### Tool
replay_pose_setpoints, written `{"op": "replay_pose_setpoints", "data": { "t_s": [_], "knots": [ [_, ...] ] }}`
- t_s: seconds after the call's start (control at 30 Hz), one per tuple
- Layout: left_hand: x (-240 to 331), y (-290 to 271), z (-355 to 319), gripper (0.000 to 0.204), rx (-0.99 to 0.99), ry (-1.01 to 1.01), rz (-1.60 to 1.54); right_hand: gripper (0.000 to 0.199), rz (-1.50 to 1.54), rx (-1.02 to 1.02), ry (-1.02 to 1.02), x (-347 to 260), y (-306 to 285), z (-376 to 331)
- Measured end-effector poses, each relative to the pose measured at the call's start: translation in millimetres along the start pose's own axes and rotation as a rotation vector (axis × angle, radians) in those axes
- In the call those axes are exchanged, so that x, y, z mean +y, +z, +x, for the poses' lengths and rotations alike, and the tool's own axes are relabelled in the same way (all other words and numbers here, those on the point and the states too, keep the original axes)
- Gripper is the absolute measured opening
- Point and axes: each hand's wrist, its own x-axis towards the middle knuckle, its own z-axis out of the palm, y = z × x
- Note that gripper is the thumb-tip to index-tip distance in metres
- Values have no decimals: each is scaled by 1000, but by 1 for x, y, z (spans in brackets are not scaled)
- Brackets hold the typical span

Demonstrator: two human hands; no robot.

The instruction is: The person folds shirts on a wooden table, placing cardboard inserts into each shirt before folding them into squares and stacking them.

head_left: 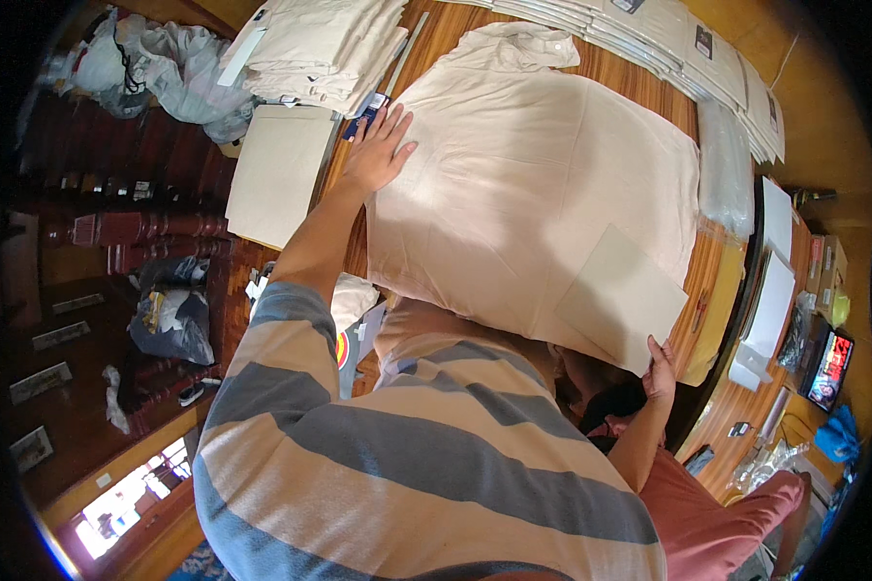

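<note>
A beige shirt (523, 165) lies spread out over the wooden table, its collar at the far edge and its hem toward me. My left hand (382, 150) rests flat on the shirt's left edge with the fingers apart. Beside those fingertips is a small dark blue packet (366, 116). On the near right part of the shirt lies a flat beige cardboard sheet (622, 295), turned at an angle. My right hand (661, 368) pinches its near corner between thumb and fingers, at the table's front edge.
Folded beige garments (325, 48) are stacked at the far left, above a pile of cardboard sheets (279, 174). Bagged garments (693, 48) line the far right, near clear plastic sleeves (725, 169). A side table on the right holds white sheets (770, 300) and a lit screen (829, 370).
</note>
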Motion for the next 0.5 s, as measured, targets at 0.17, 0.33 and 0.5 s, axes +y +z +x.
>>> {"op": "replay_pose_setpoints", "data": {
  "t_s": [0.17,0.33,0.5],
  "knots": [
    [-3,-10,-14,62,122,89,-61,48,20,-74,-87,-19,35,-16],
    [24,-35,-82,51,167,146,-69,48,12,-126,-160,-29,135,-14],
    [13,-29,-148,53,62,-28,-44,32,-38,-292,-272,-26,322,-3]
  ]
}}
